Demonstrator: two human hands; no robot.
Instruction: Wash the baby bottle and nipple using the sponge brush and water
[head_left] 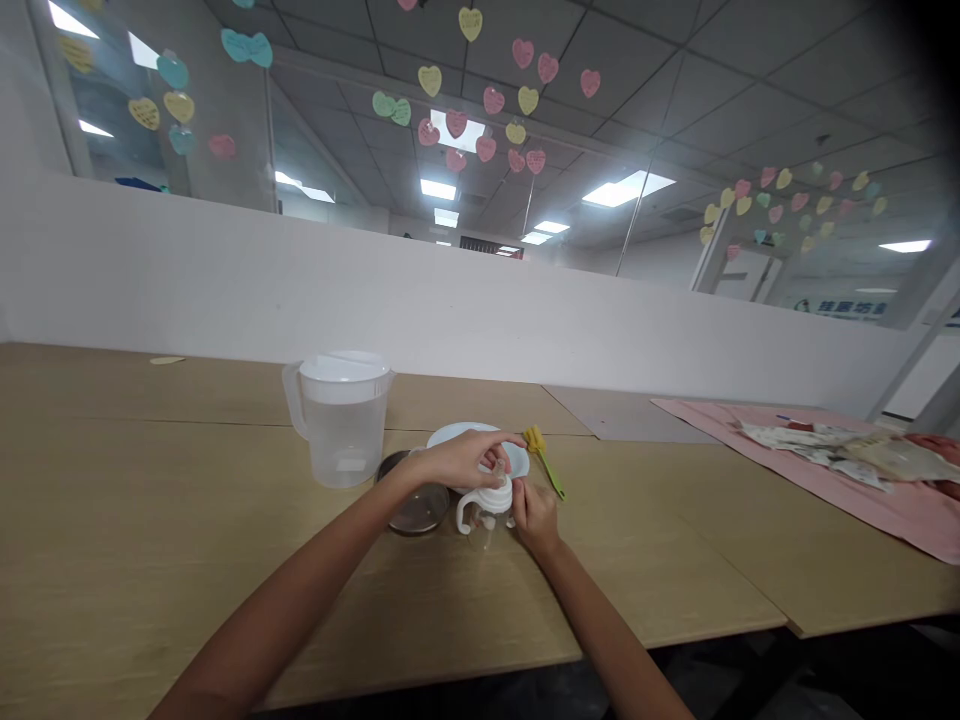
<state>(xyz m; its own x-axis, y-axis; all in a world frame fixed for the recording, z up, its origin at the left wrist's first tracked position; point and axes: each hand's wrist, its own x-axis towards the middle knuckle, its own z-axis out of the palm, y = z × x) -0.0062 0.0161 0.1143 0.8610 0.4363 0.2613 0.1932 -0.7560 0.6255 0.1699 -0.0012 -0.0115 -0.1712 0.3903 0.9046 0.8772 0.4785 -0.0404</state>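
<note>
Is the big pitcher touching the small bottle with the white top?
Apart: the head view shows the dark round dish between the pitcher and the bottle.

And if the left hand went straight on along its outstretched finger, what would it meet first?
Likely the yellow brush head, next in line beyond the left hand in the picture; depth is unclear, so the finger might pass above it instead.
</note>
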